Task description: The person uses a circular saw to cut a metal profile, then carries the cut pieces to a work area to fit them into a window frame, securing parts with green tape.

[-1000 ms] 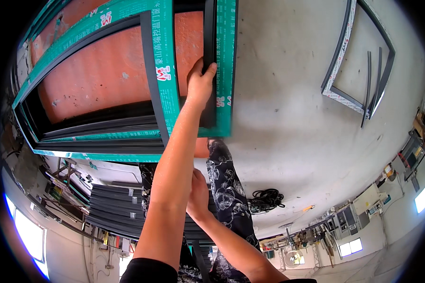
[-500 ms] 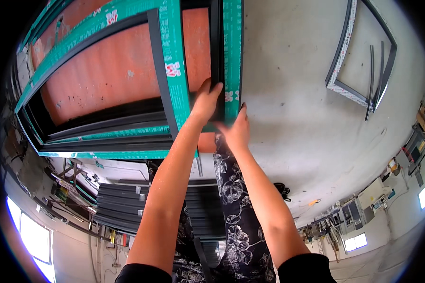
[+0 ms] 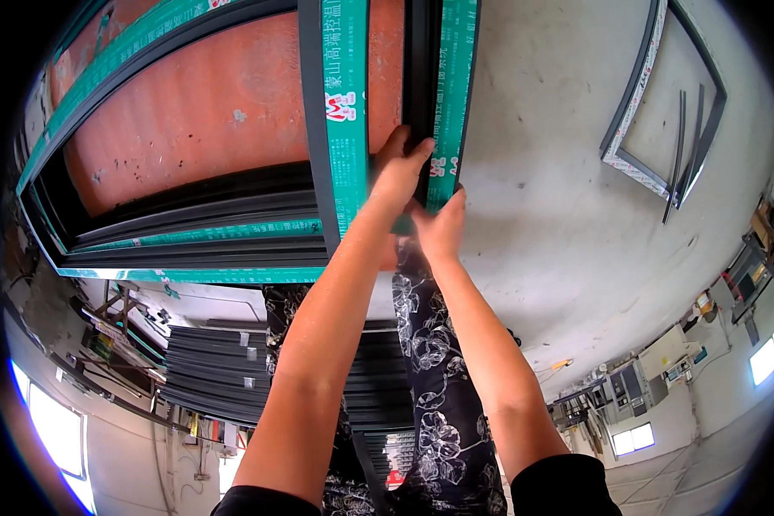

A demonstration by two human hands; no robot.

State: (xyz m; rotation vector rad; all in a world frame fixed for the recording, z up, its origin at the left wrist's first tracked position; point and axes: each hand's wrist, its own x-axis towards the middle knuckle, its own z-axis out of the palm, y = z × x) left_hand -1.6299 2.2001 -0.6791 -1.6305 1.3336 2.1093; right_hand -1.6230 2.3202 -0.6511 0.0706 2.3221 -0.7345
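A dark window-frame profile [image 3: 461, 77] with green printed film on its face runs away from me, just right of centre. My left hand [image 3: 397, 182] is closed around its dark inner side, thumb on top. At its near end, my right hand [image 3: 442, 227] grips from the right, with some fingers hidden under the piece and blurred. To the left lies a large window frame [image 3: 346, 163] in the same green film, its dark bars crossing just beside my left forearm.
Beneath the frame is a worn orange-red board [image 3: 206, 103]. On the grey floor [image 3: 542, 172] at the right lies another dark frame [image 3: 635, 82] with loose strips [image 3: 679, 155]. Stacked dark profiles [image 3: 206, 365] lie behind my legs. Wall-side equipment [image 3: 636, 387] stands at lower right.
The profile, the large frame and both hands have shifted to the right in view. My left hand has moved slightly farther away along the profile; both hands keep their grip.
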